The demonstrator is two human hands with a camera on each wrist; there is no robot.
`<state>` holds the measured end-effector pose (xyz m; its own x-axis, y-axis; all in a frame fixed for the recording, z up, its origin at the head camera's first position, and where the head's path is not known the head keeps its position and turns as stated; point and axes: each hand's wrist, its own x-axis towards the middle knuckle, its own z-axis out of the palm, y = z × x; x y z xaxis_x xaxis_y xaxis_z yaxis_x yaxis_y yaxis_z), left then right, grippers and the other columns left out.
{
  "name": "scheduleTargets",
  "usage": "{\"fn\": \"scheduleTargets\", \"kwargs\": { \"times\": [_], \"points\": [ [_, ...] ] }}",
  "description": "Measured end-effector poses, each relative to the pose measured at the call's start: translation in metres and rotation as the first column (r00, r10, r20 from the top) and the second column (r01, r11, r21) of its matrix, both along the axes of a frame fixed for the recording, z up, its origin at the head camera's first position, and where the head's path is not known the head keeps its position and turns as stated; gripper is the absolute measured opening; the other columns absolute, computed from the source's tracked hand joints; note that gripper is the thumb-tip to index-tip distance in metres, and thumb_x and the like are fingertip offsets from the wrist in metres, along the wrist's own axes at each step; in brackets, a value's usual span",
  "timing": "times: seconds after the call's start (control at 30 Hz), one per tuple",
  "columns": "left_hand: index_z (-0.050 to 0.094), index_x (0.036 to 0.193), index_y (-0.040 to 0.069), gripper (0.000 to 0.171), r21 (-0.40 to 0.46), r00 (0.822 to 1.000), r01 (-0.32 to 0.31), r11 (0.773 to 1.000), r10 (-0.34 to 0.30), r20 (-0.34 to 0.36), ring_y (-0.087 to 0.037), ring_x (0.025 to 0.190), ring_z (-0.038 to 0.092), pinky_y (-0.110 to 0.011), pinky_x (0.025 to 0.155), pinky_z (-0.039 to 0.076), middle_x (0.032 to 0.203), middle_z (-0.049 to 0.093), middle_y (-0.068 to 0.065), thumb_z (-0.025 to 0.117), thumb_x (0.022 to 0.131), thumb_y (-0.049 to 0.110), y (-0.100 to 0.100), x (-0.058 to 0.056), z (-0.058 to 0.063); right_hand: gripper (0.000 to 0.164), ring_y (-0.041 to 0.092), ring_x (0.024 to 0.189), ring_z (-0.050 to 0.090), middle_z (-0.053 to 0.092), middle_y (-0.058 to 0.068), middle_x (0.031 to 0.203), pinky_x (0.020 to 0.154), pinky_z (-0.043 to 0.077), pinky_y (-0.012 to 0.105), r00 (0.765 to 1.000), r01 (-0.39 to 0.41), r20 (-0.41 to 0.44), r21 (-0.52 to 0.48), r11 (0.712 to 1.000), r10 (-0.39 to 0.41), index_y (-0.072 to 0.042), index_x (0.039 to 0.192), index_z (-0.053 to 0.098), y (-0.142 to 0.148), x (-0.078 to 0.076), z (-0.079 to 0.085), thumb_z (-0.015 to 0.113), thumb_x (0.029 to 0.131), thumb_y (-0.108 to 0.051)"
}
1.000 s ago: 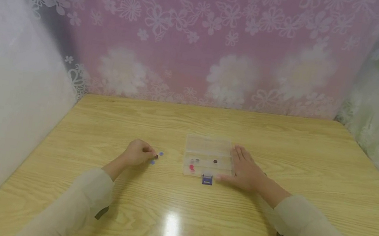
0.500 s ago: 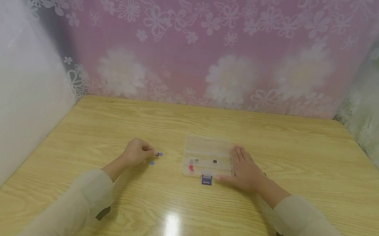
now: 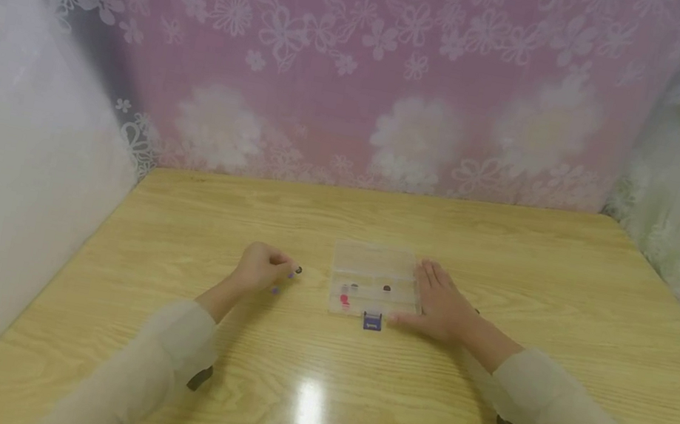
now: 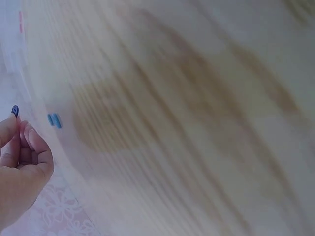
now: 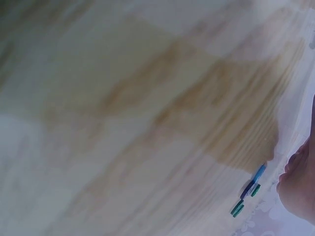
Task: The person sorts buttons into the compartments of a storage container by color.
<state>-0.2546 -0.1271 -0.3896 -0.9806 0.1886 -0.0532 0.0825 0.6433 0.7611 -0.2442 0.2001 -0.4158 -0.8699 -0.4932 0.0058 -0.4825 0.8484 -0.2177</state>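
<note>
My left hand (image 3: 259,270) pinches a small dark button (image 4: 15,111) between thumb and fingertips, raised over the table. Just below it lie two blue buttons, one near the fingertips (image 3: 291,276) and another blue button (image 3: 275,290) closer to the wrist. To the right sits a clear plastic box (image 3: 375,261) with its lid laid back and a blue latch (image 3: 372,322) at the front. Inside are red buttons (image 3: 344,299) at front left and a dark button (image 3: 386,289) at the right. My right hand (image 3: 441,311) rests along the box's right side, fingers straight.
Several blue, dark and green buttons (image 5: 247,190) lie beyond the right hand, mostly hidden by it in the head view. The wooden table (image 3: 315,358) meets a pink flowered backdrop (image 3: 333,91) behind and pale panels at both sides.
The left hand has lifted the dark button from beside the blue ones and moved slightly right, toward the box. The right hand and the box have stayed in place.
</note>
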Motion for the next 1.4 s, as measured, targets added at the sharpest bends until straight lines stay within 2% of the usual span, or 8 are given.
{"fn": "scheduleTargets", "kwargs": {
  "times": [0.13, 0.3, 0.37, 0.47, 0.6, 0.73, 0.9, 1.4],
  "points": [
    [0.070, 0.095, 0.000, 0.021, -0.003, 1.000, -0.028, 1.000, 0.028, 0.002, -0.015, 0.073, 0.060, -0.021, 0.062, 0.050, 0.096, 0.070, -0.016, 0.060, 0.090, 0.018, 0.009, -0.002, 0.002, 0.105, 0.046, 0.139, 0.010, 0.011, 0.035, 0.149, 0.115, 0.011, 0.052, 1.000, 0.001, 0.005, -0.009, 1.000, -0.001, 0.016, 0.141, 0.014, 0.000, 0.000, 0.000, 0.053, 0.082, -0.063],
    [0.071, 0.094, 0.000, 0.021, 0.010, 1.000, -0.021, 1.000, 0.021, -0.003, -0.006, 0.047, 0.042, -0.016, 0.048, 0.041, 0.097, 0.070, -0.019, 0.061, 0.089, 0.018, 0.018, -0.003, 0.001, 0.105, 0.046, 0.139, 0.010, 0.011, 0.034, 0.149, 0.115, 0.011, 0.052, 1.000, 0.000, 0.002, -0.008, 1.000, 0.000, 0.016, 0.141, 0.014, 0.000, 0.000, 0.000, 0.053, 0.083, -0.062],
    [0.071, 0.094, 0.000, 0.021, 0.013, 1.000, -0.019, 1.000, 0.019, -0.003, -0.006, 0.043, 0.037, -0.017, 0.046, 0.040, 0.101, 0.069, -0.019, 0.061, 0.089, 0.019, 0.022, -0.004, 0.001, 0.106, 0.046, 0.139, 0.010, 0.012, 0.034, 0.149, 0.115, 0.011, 0.052, 1.000, 0.003, 0.003, -0.006, 1.000, -0.003, 0.016, 0.141, 0.014, 0.000, -0.001, -0.001, 0.053, 0.082, -0.063],
    [0.071, 0.092, 0.002, 0.020, 0.000, 1.000, -0.023, 1.000, 0.023, -0.021, -0.005, 0.055, 0.047, -0.018, 0.055, 0.047, 0.104, 0.069, -0.017, 0.062, 0.089, 0.020, 0.029, -0.004, 0.002, 0.107, 0.046, 0.139, 0.010, 0.011, 0.034, 0.149, 0.115, 0.011, 0.052, 1.000, 0.008, 0.006, -0.006, 1.000, -0.008, 0.015, 0.141, 0.013, 0.001, -0.001, -0.001, 0.053, 0.082, -0.064],
    [0.072, 0.090, 0.003, 0.019, 0.016, 0.999, -0.036, 0.999, 0.036, -0.034, -0.014, 0.078, 0.057, -0.021, 0.065, 0.048, 0.102, 0.070, -0.014, 0.062, 0.088, 0.019, 0.039, -0.004, 0.005, 0.107, 0.046, 0.139, 0.010, 0.011, 0.034, 0.149, 0.115, 0.011, 0.053, 1.000, 0.011, 0.003, -0.004, 1.000, -0.011, 0.015, 0.141, 0.013, 0.002, 0.000, 0.000, 0.053, 0.082, -0.064],
    [0.073, 0.090, 0.003, 0.019, 0.039, 0.999, -0.044, 0.998, 0.045, -0.027, -0.018, 0.081, 0.058, -0.021, 0.061, 0.045, 0.101, 0.070, -0.013, 0.062, 0.088, 0.018, 0.050, -0.005, 0.007, 0.107, 0.046, 0.139, 0.009, 0.011, 0.034, 0.149, 0.115, 0.011, 0.053, 1.000, 0.013, 0.007, -0.004, 1.000, -0.013, 0.015, 0.141, 0.013, 0.002, 0.001, 0.000, 0.052, 0.082, -0.065],
    [0.073, 0.092, 0.004, 0.019, 0.062, 0.998, -0.047, 0.997, 0.049, -0.026, -0.021, 0.093, 0.063, -0.026, 0.072, 0.052, 0.101, 0.071, -0.012, 0.063, 0.088, 0.020, 0.064, -0.007, 0.005, 0.106, 0.045, 0.140, 0.009, 0.010, 0.033, 0.150, 0.115, 0.012, 0.053, 1.000, 0.023, 0.015, -0.002, 1.000, -0.023, 0.014, 0.142, 0.014, 0.001, 0.001, 0.001, 0.052, 0.082, -0.065],
    [0.072, 0.091, 0.001, 0.017, 0.099, 0.996, 0.033, 0.995, -0.025, -0.085, -0.023, 0.087, 0.066, -0.025, 0.072, 0.054, 0.097, 0.071, -0.014, 0.061, 0.089, 0.013, 0.093, -0.003, 0.005, 0.106, 0.046, 0.139, 0.012, 0.013, 0.034, 0.148, 0.114, 0.014, 0.053, 1.000, 0.010, -0.015, 0.007, 1.000, -0.010, 0.016, 0.140, 0.016, 0.000, 0.002, 0.000, 0.051, 0.082, -0.065]
  ]
}}
